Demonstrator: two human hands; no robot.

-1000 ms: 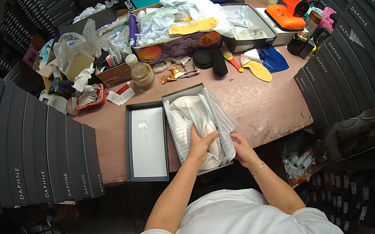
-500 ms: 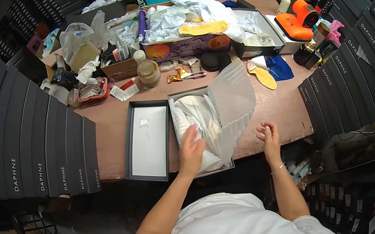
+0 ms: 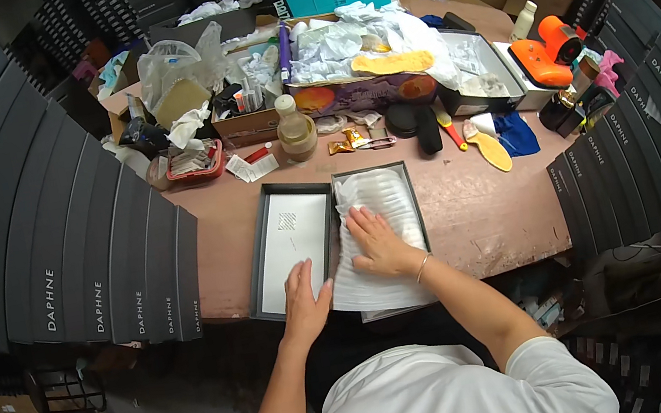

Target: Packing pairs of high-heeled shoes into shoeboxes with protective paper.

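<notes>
An open dark shoe box (image 3: pixel 413 183) sits at the table's near edge, filled with white tissue paper (image 3: pixel 378 198) folded over its contents. My right hand (image 3: pixel 379 242) lies flat on that paper, fingers spread. To its left the box lid (image 3: pixel 288 240) lies upside down, white inside. My left hand (image 3: pixel 304 289) rests on the lid's near right corner, beside the box wall, fingers apart. What lies under the paper is hidden.
Stacks of dark shoe boxes (image 3: pixel 78 277) curve along the left, and more boxes (image 3: pixel 635 179) stand on the right. The back of the brown table (image 3: pixel 482 215) holds a bottle (image 3: pixel 296 128), a yellow insole (image 3: pixel 490 147), an orange tool (image 3: pixel 552 57), bags and crumpled paper.
The tissue sheet that stood raised over the box now lies folded flat. My right hand moved from the table edge onto it. My left hand shifted left to the lid.
</notes>
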